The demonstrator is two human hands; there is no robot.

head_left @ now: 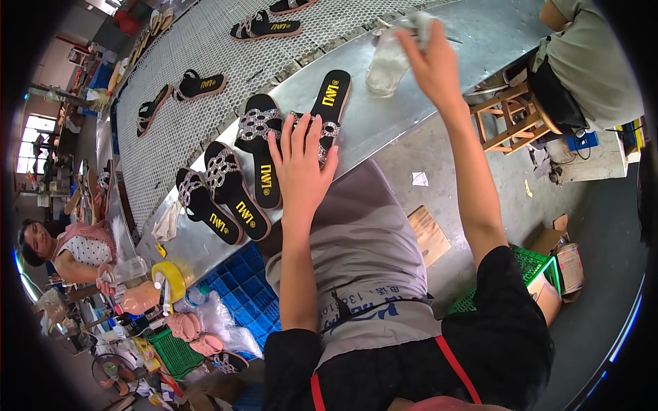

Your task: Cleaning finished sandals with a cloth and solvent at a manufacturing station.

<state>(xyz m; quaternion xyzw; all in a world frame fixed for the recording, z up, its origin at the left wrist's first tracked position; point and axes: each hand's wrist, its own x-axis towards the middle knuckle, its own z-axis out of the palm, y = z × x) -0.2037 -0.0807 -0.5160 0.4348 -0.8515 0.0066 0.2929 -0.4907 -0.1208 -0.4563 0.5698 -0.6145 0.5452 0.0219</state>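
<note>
- Head view, left hand: the left hand (300, 164) lies flat and open, fingers spread, on a black sandal (327, 113) at the edge of the metal table (384, 116). It grips nothing; it seems only to press the sandal down so that it does not slide.
- Head view, right hand: the right hand (432, 61) is stretched far forward and closes around the top of a clear plastic bottle (387, 61), which stands on the table beyond the sandal. The fingers wrap the top part, where something pale like a cloth or nozzle shows; I cannot tell which.
- Head view, the sandal: it has a black sole with a yellow print near the heel and a strap of shiny silver rings, partly hidden under the fingers. It lies flat, its heel toward the belt.
- Head view, around: three more sandals of the same kind (236, 178) lie just beside it in a row, probably waiting the same handling. Behind the table runs a mesh conveyor belt (205, 41) carrying other sandals, well apart from each other.
- Head view, edges: a wooden stool (510, 116) stands at the right beside a seated person; another person sits at the lower left.
</note>
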